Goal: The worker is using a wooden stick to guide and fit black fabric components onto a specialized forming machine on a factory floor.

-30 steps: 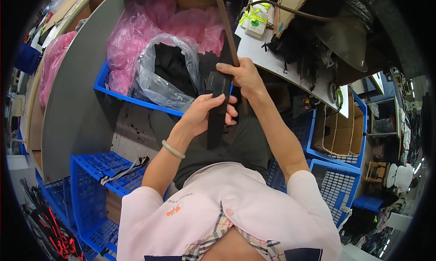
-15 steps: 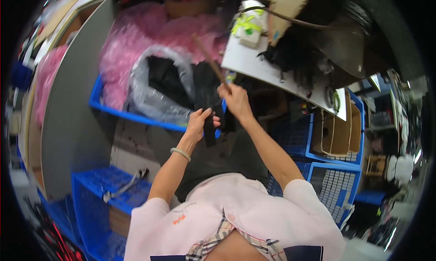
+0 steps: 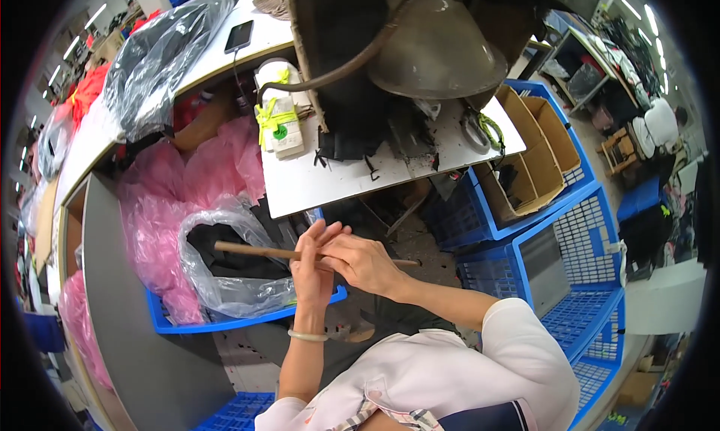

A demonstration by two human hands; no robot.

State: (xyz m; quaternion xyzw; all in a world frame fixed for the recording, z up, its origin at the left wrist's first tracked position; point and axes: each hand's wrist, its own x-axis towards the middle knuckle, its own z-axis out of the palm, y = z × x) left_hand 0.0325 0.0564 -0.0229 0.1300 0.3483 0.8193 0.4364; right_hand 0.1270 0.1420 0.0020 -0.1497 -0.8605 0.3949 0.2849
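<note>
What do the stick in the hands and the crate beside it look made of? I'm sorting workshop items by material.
The stick, gripped by the left hand and right hand, looks like bare wood or rolled brown paper: matte tan, no shine. The blue crate looks like moulded plastic: an even saturated colour with a smooth rim.

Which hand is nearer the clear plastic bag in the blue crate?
Left. The left hand is beside the clear plastic bag; the right hand is farther right. Both grip the wooden stick.
</note>
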